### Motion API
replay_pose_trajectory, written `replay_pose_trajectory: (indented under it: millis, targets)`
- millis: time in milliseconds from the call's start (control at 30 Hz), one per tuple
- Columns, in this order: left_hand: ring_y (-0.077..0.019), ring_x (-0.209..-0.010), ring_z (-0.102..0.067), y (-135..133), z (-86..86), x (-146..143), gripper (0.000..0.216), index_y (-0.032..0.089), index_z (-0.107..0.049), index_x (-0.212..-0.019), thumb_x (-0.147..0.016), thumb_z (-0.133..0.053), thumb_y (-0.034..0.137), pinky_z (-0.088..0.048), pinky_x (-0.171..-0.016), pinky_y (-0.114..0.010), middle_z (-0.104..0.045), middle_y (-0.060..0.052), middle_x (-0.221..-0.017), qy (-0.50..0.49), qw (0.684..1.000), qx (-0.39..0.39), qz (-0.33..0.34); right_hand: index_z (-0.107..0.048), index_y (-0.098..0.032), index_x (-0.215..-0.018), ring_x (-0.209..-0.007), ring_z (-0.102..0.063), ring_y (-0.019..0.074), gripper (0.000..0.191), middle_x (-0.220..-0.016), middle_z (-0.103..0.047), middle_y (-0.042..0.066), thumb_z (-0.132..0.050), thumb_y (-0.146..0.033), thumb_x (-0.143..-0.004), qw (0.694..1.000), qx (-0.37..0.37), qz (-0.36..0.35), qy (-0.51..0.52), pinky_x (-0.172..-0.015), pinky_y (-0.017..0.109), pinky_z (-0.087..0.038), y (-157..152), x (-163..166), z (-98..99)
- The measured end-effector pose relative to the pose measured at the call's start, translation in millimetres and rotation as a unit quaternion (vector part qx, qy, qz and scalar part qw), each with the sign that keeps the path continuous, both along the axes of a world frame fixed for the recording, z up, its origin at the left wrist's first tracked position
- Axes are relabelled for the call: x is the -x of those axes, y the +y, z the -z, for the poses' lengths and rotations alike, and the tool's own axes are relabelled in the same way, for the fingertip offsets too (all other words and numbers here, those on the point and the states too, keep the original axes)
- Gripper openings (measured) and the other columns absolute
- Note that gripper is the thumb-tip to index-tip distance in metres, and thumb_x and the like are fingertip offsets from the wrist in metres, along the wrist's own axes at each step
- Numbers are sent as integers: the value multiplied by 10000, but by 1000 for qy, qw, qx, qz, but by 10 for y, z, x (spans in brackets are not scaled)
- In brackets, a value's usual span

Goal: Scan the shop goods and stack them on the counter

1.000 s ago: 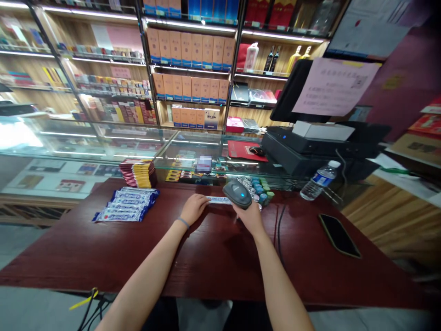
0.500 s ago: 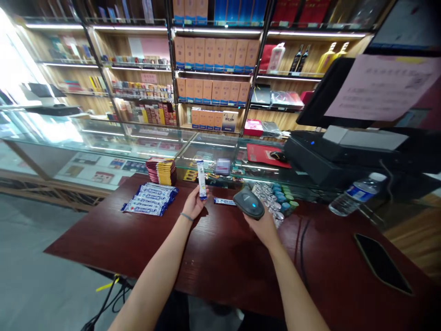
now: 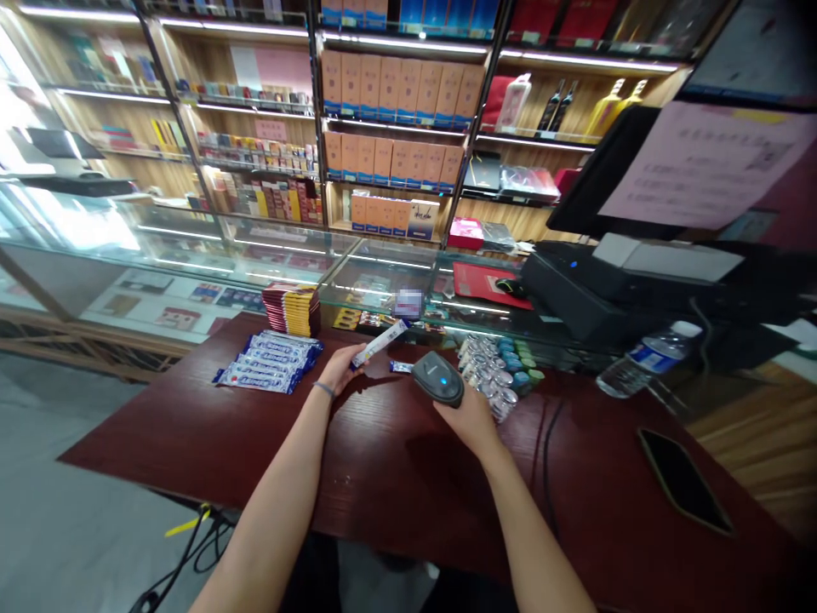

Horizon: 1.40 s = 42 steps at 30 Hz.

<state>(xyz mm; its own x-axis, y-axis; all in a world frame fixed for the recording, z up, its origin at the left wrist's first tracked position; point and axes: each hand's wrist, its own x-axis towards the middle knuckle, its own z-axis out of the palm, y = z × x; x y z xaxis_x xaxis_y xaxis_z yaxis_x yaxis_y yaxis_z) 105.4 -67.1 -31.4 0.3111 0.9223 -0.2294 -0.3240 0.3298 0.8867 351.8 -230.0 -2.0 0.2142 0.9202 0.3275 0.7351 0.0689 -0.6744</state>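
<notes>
My left hand [image 3: 340, 371] is closed on one end of a slim white-and-blue snack packet [image 3: 381, 344], which slants up to the right with a barcode side showing. In my right hand [image 3: 471, 417] is a dark barcode scanner [image 3: 437, 378] with a lit blue light, its head turned toward the packet. A similar packet [image 3: 401, 367] lies on the table, partly hidden behind the scanner. To the left, several blue-and-white packets [image 3: 268, 362] lie overlapping. Behind them stands a stack of red and yellow packets [image 3: 291, 309].
Silver, blue and green round-topped items [image 3: 488, 370] stand grouped right of the scanner. Farther right are a water bottle [image 3: 648, 359] and a phone [image 3: 685, 481] on the dark red table [image 3: 383, 477]. A glass display counter [image 3: 376, 255] borders the far side; a cable [image 3: 547, 477] runs along the right.
The packet in my left hand has tilted from nearly upright to slanting right, and that hand has moved a little left. The scanner has shifted slightly left, covering more of the lying packet.
</notes>
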Motion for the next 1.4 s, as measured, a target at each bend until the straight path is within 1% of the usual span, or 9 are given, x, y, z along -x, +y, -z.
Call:
replay_pose_trajectory:
  millis: [367, 500, 700, 833, 933, 1033, 1167, 1267, 1400]
  targets:
    - [-103, -631, -640, 1, 13, -11, 226, 124, -727, -999, -840, -696, 281, -513, -505, -177, -711, -71, -860, -22, 1000, 15, -2, -578, -260, -1208, -900, -729, 305, 536, -938, -764, 58, -679, -392, -698, 999, -6, 25, 43, -768, 389, -562, 4, 13, -18]
    - [-131, -761, -676, -25, -1, -67, 264, 117, -702, -1072, -854, -702, 266, -587, -674, -233, -714, -92, -947, -101, 994, -40, 3, -586, -261, -1155, -896, -724, 285, 453, -959, -756, 53, -648, -388, -725, 997, -33, 19, 61, -790, 376, -552, -17, 94, -42]
    - [-157, -851, -691, -9, -177, -121, 218, 130, -679, -1006, -840, -727, 263, -584, -848, -322, -711, -76, -936, -193, 975, -73, -80, -599, -238, -1178, -916, -719, 299, 479, -975, -754, 76, -636, -405, -731, 996, -63, 12, 66, -780, 377, -548, -2, 120, 3]
    - [-181, -956, -689, 28, -376, 82, 335, 150, -674, -1079, -800, -761, 314, -550, -882, -315, -713, -81, -1021, -157, 969, -142, -126, -618, -204, -1153, -908, -716, 296, 486, -981, -755, 90, -664, -414, -718, 994, -71, 0, 86, -787, 386, -552, 75, 66, 102]
    - [-206, -1001, -679, 54, -449, 428, 437, 166, -678, -1136, -758, -787, 356, -526, -903, -332, -708, -80, -1084, -50, 959, -233, -155, -623, -178, -1140, -873, -717, 288, 496, -958, -754, 98, -681, -427, -715, 990, -91, -15, 103, -781, 384, -556, 109, 79, 162]
    - [-230, -1002, -672, 63, -432, 924, 449, 162, -691, -1149, -752, -777, 354, -508, -930, -372, -714, -89, -1095, 131, 921, -321, -178, -607, -171, -1161, -852, -719, 292, 534, -946, -753, 105, -695, -441, -709, 989, -98, -18, 107, -765, 389, -560, 108, 151, 197]
    - [-238, -1033, -638, 19, -369, 1629, 364, 189, -710, -1150, -806, -709, 310, -483, -977, -400, -706, -92, -1102, 370, 806, -409, -214, -581, -194, -1187, -874, -720, 292, 545, -944, -754, 96, -687, -448, -716, 990, -96, -21, 100, -766, 386, -557, 72, 277, 194]
    - [-232, -1044, -621, -22, -330, 2018, 325, 204, -712, -1152, -845, -659, 297, -477, -988, -380, -686, -94, -1111, 482, 735, -443, -174, -580, -214, -1170, -886, -719, 286, 515, -947, -752, 86, -673, -446, -720, 991, -90, -37, 87, -772, 376, -553, 45, 340, 167]
    - [-224, -1013, -623, -1, -264, 2280, 320, 209, -715, -1153, -851, -618, 251, -486, -975, -358, -656, -92, -1101, 557, 695, -442, -107, -583, -205, -1161, -882, -720, 297, 527, -939, -748, 95, -670, -469, -713, 992, -92, -28, 82, -777, 390, -555, 53, 338, 182]
